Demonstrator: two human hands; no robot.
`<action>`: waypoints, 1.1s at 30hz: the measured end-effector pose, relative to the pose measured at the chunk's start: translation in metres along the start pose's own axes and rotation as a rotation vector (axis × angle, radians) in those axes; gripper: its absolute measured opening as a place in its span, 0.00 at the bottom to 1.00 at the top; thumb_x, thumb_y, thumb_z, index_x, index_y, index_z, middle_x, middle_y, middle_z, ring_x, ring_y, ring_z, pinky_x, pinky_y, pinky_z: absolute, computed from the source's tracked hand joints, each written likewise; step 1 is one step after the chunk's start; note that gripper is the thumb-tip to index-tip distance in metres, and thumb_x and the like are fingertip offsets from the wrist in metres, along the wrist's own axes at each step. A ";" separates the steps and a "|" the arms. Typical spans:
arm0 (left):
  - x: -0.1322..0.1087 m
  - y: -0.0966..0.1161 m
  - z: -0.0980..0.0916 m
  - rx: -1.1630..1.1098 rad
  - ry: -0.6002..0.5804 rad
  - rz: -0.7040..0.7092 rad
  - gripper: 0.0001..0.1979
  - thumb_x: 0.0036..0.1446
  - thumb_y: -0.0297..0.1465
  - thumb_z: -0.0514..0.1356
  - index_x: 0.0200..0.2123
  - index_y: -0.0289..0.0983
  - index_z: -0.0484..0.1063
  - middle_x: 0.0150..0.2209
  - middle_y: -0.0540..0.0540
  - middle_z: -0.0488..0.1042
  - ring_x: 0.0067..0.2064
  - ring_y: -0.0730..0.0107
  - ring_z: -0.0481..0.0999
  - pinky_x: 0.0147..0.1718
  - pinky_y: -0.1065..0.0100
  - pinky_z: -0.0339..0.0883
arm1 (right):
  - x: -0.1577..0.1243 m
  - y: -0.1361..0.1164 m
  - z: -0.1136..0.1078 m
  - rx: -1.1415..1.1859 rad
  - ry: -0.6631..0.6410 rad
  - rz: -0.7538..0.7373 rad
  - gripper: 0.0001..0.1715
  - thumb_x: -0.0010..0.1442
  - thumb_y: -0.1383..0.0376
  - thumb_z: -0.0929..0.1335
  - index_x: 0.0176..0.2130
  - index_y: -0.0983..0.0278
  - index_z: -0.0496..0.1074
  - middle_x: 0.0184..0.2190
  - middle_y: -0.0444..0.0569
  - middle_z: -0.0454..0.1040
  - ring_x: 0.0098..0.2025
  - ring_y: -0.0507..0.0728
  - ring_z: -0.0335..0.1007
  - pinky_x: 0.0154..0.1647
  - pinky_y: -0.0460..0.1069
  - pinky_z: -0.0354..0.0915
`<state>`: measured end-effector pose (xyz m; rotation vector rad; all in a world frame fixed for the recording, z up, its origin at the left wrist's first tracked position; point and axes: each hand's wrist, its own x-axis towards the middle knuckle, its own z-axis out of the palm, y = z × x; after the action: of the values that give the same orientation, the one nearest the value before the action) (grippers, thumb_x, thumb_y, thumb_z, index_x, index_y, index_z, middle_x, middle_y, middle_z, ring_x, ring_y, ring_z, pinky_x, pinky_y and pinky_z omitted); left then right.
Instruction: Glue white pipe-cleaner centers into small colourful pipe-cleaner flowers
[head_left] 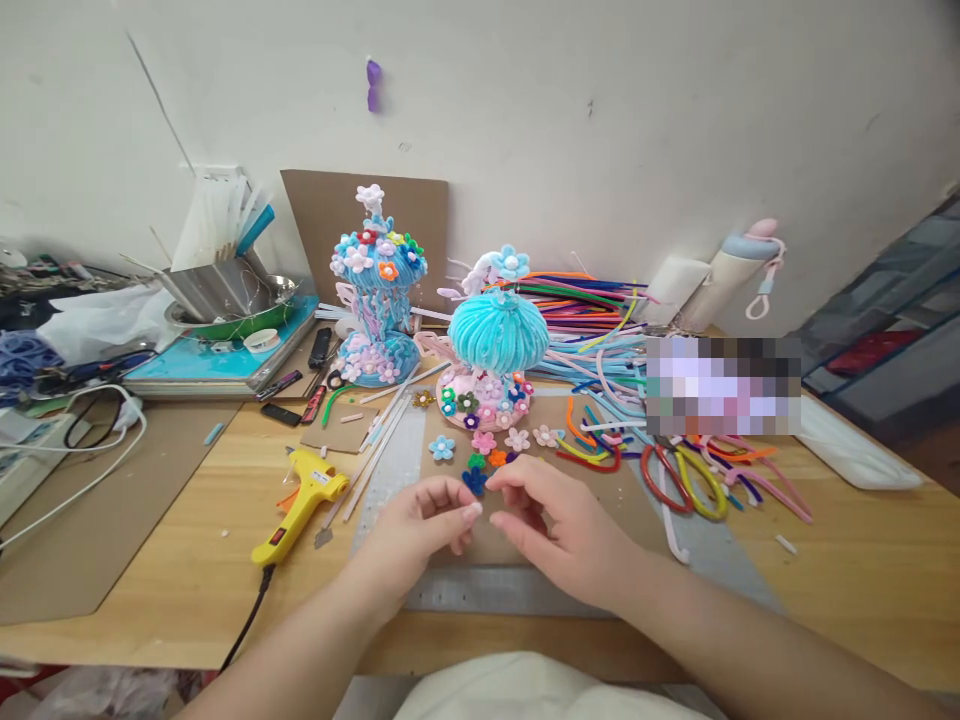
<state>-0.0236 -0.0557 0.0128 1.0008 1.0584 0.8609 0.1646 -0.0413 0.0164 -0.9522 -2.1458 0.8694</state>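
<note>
- Meeting in the lower middle of the frame, the left hand (420, 525) and the right hand (559, 525) are held just above a grey cutting mat (457, 590) on the light wooden table (862, 560).
- A small dark blue flower of twisted pipe cleaner (474, 482) is found between the fingertips of both hands, just below the centre of the frame.
- The right grip is narrowed to a pinch of thumb and forefinger on the flower's right edge.
- The left grip is narrow too, with the fingertips curled in at the flower's lower left; whether it clamps the flower cannot be told.
- Loose little pipe-cleaner flowers in pink, light blue, green and orange (484, 442) are scattered just beyond the fingertips.
- A turquoise fuzzy mushroom-shaped model on a pink flowered base (496, 345) is seen upright behind them, at mid-frame.
- A taller blue model covered in flowers (375, 290) is placed to its left, near the wall.
- A yellow hot glue gun (300, 505) is laid on the table left of the left hand, well apart from it.
- A heap of long coloured pipe cleaners (600, 310) is spread at right of centre.
</note>
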 end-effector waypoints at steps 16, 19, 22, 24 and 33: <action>0.028 -0.011 0.013 -0.411 -0.060 -0.195 0.08 0.43 0.29 0.70 0.27 0.32 0.76 0.23 0.50 0.73 0.23 0.80 0.70 0.24 0.77 0.63 | 0.000 0.032 0.014 0.230 0.256 0.066 0.04 0.60 0.66 0.66 0.32 0.61 0.69 0.30 0.45 0.68 0.31 0.52 0.66 0.31 0.47 0.63; 0.027 -0.010 0.015 -0.423 -0.061 -0.220 0.09 0.41 0.29 0.70 0.26 0.32 0.76 0.23 0.50 0.73 0.22 0.80 0.70 0.24 0.76 0.64 | 0.000 0.031 0.012 0.224 0.251 0.030 0.05 0.60 0.67 0.66 0.31 0.61 0.69 0.29 0.45 0.68 0.32 0.53 0.66 0.32 0.47 0.63; 0.026 -0.011 0.015 -0.403 -0.060 -0.219 0.09 0.41 0.30 0.70 0.26 0.32 0.76 0.24 0.49 0.74 0.22 0.79 0.70 0.23 0.76 0.65 | 0.001 0.031 0.012 0.203 0.234 0.018 0.05 0.61 0.67 0.65 0.32 0.61 0.69 0.30 0.45 0.69 0.33 0.53 0.66 0.35 0.48 0.63; 0.026 -0.012 0.013 -0.397 -0.065 -0.219 0.09 0.42 0.29 0.70 0.26 0.32 0.76 0.24 0.49 0.73 0.22 0.80 0.70 0.23 0.76 0.65 | 0.000 0.031 0.012 0.198 0.220 0.015 0.05 0.61 0.67 0.64 0.33 0.61 0.69 0.31 0.46 0.69 0.34 0.53 0.66 0.35 0.48 0.64; 0.027 -0.013 0.013 -0.436 -0.122 -0.225 0.08 0.46 0.29 0.68 0.28 0.32 0.73 0.23 0.48 0.72 0.24 0.79 0.70 0.26 0.76 0.67 | -0.006 0.028 0.017 0.170 0.210 -0.035 0.05 0.60 0.70 0.63 0.34 0.60 0.67 0.31 0.46 0.68 0.33 0.53 0.65 0.33 0.48 0.63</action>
<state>-0.0029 -0.0383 -0.0048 0.5489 0.8139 0.7895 0.1656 -0.0366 -0.0160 -0.8764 -1.8743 0.8786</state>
